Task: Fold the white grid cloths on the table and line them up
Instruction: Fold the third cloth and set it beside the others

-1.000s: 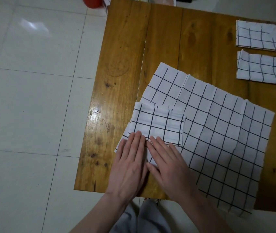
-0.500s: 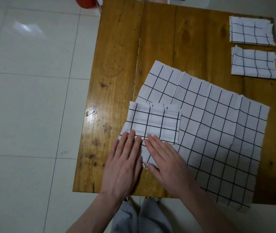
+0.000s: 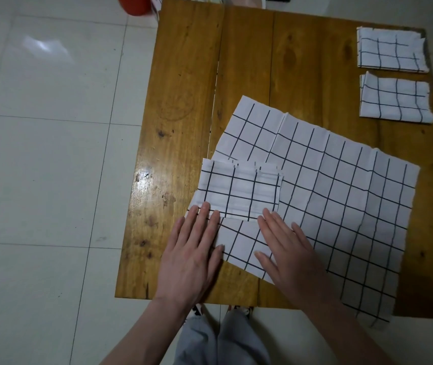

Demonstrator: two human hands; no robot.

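Now both hands are lying flat on the cloths

Both hands are resting palm down near the front edge of the wooden table. The left hand is lying with straight, released fingers, its fingertips touching the small folded cloth. The right hand is pressing flat on the big open cloth, grasping nothing. Two folded cloths are lying in a line at the far right. A red object is being cut off at the top edge.
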